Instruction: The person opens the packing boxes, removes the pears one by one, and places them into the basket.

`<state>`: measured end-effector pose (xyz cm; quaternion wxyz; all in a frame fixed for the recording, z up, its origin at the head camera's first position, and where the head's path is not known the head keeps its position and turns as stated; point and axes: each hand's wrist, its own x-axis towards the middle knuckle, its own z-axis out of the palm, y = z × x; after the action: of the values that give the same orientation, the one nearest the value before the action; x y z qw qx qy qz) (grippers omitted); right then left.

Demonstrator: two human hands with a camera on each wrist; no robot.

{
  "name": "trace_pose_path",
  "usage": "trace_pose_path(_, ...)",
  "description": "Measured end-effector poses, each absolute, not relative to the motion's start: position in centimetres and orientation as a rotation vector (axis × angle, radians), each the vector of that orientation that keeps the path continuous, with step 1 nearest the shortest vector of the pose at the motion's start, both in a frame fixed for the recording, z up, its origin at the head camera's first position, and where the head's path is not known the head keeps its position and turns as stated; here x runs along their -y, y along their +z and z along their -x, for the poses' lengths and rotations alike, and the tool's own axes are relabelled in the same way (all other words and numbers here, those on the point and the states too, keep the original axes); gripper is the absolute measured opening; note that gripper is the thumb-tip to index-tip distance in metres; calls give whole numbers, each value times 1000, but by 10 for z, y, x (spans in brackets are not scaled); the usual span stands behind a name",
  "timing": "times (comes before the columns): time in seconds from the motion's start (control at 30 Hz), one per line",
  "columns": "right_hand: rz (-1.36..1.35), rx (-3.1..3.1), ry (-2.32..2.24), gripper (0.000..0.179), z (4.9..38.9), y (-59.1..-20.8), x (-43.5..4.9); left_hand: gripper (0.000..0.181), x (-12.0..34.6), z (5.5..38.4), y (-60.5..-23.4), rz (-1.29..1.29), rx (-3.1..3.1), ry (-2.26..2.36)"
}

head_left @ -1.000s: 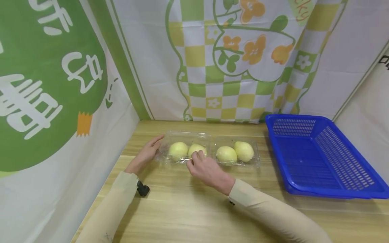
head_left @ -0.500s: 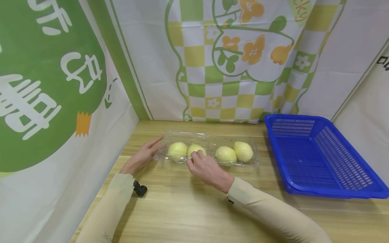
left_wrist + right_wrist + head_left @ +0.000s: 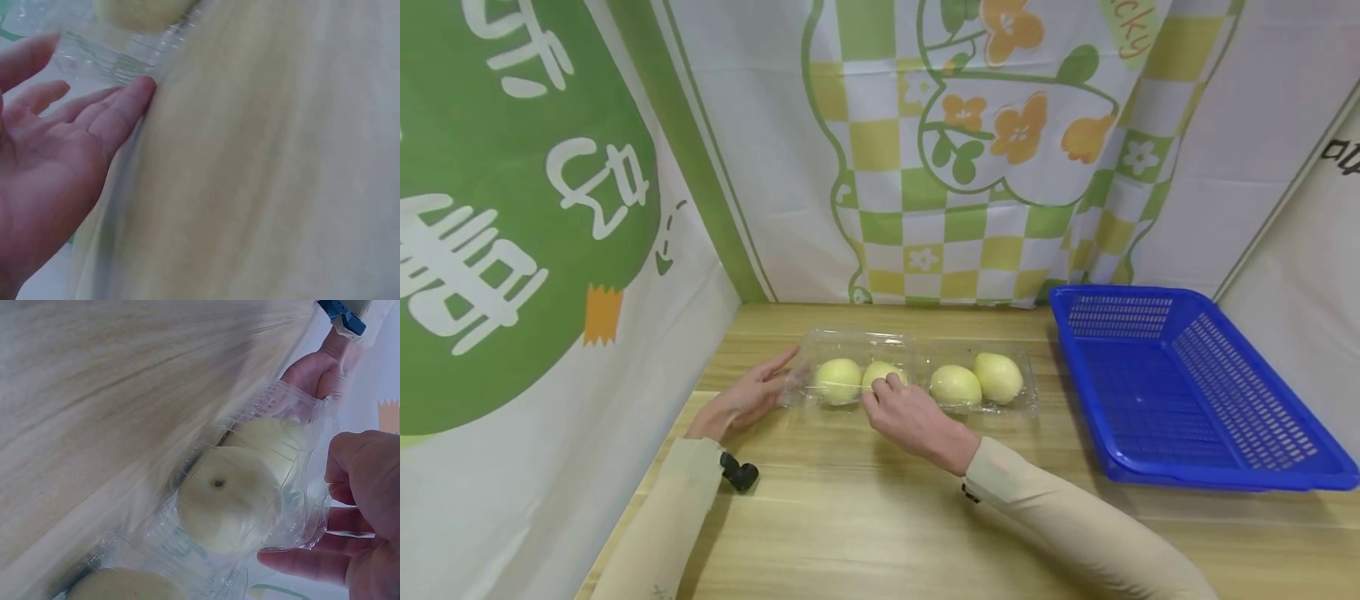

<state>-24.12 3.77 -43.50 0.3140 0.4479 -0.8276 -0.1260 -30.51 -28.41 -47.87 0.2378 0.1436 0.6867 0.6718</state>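
Note:
Two pears, the left one and its neighbour, lie in a clear plastic fruit box on the table. To its right is a similar clear compartment with two more pears; whether the two are joined I cannot tell. My left hand touches the box's left end with its fingers fairly straight, as the left wrist view also shows. My right hand, fingers curled, pinches the box's front edge near its right end. In the right wrist view, a pear shows through the plastic beside the fingers.
A blue plastic basket with slotted sides stands on the right of the wooden table. Printed cloth hangs behind the table and along both sides. A black device sits at my left cuff.
My left wrist has shifted slightly left while the fingers stay by the box's end. My right hand keeps its place on the front edge. The head view has tilted a little.

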Motion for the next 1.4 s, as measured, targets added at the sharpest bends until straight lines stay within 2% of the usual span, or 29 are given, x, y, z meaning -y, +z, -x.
trace_pose_path(0.13,-1188,2209,-328,9,241,-432,-38,75,284,305,-470,-405,-1994,1716)
trace_pose_path(0.5,-1199,2199,-220,20,244,-430,-37,77,278,301,-462,-362,-2039,1696)
trace_pose_path(0.77,-1189,2228,-210,22,246,-427,-36,61,273,292,-458,-250,-2034,1749)
trace_pose_path(1.03,-1209,2300,-184,13,246,-422,-36,61,269,290,-453,-241,-2067,1685)
trace_pose_path(1.4,-1217,2382,-120,11,250,-414,-37,58,268,295,-450,-217,-2103,1648)
